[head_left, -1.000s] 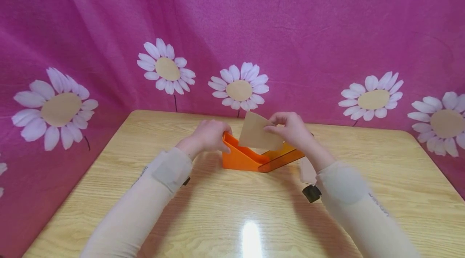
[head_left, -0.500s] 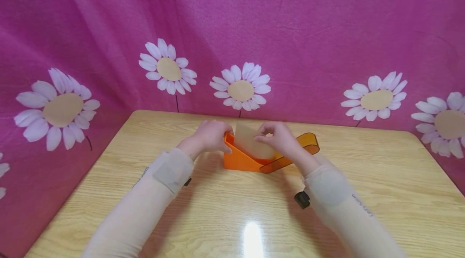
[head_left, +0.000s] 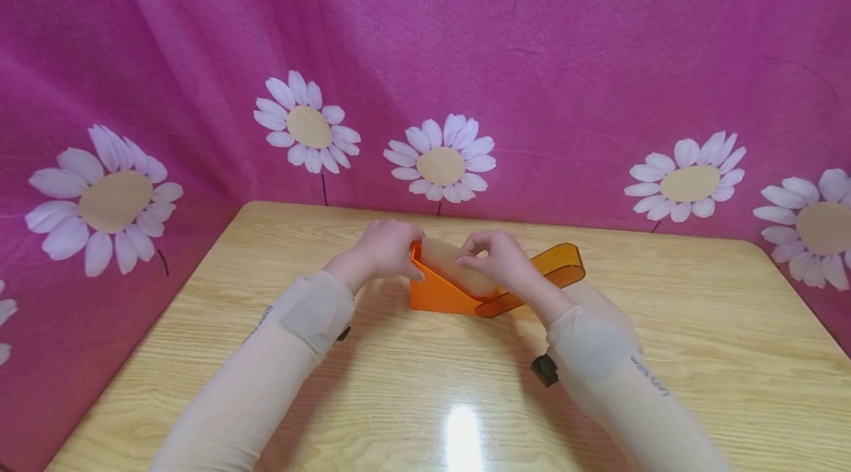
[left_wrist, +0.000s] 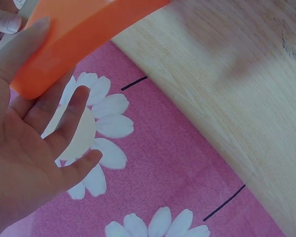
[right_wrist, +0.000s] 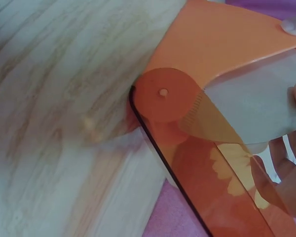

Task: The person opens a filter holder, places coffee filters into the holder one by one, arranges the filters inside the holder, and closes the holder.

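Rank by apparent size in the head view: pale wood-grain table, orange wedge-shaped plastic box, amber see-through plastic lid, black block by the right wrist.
1. Table
2. Box and lid: too alike to rank; the right hand hides part of the lid
3. Block

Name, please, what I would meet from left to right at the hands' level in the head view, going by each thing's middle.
Left hand, orange box, right hand, raised end of the amber lid.
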`<state>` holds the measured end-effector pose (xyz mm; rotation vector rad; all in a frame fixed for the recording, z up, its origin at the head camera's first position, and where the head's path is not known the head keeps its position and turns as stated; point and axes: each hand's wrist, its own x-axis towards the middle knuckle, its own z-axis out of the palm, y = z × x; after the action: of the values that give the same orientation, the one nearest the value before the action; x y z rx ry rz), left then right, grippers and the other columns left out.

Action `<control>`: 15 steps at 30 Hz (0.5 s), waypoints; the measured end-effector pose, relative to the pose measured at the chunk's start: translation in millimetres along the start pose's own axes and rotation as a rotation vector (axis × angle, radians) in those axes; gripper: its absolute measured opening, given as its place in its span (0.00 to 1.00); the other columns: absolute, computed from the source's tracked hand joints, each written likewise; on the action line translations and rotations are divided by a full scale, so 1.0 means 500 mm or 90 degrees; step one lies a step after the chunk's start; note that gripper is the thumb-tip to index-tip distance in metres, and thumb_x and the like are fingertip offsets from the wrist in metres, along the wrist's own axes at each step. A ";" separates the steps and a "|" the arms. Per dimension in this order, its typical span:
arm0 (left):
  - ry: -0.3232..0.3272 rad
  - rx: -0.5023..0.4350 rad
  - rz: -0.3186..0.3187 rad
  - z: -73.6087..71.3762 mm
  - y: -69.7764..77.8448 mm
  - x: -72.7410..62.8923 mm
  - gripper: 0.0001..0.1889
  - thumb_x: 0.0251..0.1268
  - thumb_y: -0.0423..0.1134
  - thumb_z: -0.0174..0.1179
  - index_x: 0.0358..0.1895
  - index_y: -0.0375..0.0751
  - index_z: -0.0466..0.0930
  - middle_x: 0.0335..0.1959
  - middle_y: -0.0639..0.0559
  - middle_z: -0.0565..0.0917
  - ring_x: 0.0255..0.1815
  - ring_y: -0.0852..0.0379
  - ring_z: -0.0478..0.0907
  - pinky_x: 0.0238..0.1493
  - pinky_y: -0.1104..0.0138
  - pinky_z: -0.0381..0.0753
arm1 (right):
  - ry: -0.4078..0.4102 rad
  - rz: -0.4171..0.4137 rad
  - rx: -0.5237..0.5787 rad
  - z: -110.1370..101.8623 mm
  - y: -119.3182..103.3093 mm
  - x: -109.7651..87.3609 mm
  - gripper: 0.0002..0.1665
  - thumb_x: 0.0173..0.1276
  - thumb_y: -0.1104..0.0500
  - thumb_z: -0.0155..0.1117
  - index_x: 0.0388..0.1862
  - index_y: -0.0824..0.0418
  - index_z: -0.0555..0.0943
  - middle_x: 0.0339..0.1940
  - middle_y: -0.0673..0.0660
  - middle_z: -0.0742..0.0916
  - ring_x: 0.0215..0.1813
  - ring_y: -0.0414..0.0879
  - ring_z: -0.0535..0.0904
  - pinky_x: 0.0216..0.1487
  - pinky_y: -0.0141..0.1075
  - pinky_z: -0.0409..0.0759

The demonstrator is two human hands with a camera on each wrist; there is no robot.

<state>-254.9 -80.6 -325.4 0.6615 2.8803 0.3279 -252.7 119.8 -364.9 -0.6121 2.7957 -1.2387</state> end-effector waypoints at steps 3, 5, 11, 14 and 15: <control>0.003 0.001 0.003 0.001 0.000 0.000 0.18 0.49 0.46 0.71 0.42 0.44 0.80 0.30 0.55 0.80 0.36 0.55 0.73 0.54 0.57 0.67 | -0.005 -0.001 0.000 0.007 0.001 0.000 0.06 0.59 0.60 0.68 0.25 0.61 0.82 0.28 0.54 0.85 0.41 0.48 0.79 0.52 0.48 0.74; 0.005 0.002 0.007 0.001 0.000 0.000 0.19 0.48 0.46 0.71 0.45 0.44 0.81 0.32 0.55 0.81 0.37 0.56 0.73 0.54 0.56 0.67 | -0.006 -0.002 -0.001 0.011 0.001 0.000 0.06 0.59 0.60 0.68 0.25 0.61 0.82 0.28 0.54 0.85 0.40 0.48 0.79 0.52 0.48 0.74; 0.010 0.005 0.013 0.002 -0.003 0.001 0.16 0.48 0.45 0.71 0.40 0.45 0.81 0.29 0.56 0.81 0.35 0.56 0.73 0.52 0.58 0.67 | -0.007 -0.005 -0.002 0.020 0.000 0.000 0.06 0.58 0.61 0.68 0.24 0.62 0.82 0.28 0.54 0.85 0.40 0.49 0.78 0.51 0.48 0.74; 0.009 0.010 0.014 0.001 -0.004 0.001 0.15 0.48 0.45 0.71 0.39 0.46 0.81 0.27 0.56 0.80 0.33 0.56 0.73 0.51 0.58 0.67 | -0.008 -0.003 -0.012 0.023 0.000 0.000 0.07 0.58 0.60 0.68 0.24 0.61 0.82 0.28 0.54 0.85 0.40 0.49 0.78 0.50 0.47 0.75; 0.008 0.009 0.014 0.001 -0.004 0.001 0.15 0.48 0.45 0.71 0.39 0.46 0.81 0.27 0.56 0.80 0.33 0.56 0.73 0.51 0.58 0.67 | -0.008 -0.001 -0.015 0.025 0.001 0.000 0.07 0.58 0.60 0.68 0.24 0.61 0.82 0.29 0.54 0.85 0.39 0.49 0.78 0.50 0.46 0.75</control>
<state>-256.1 -81.9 -326.4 0.6962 2.8920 0.3156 -250.8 111.3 -373.7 -0.6211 2.8050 -1.1991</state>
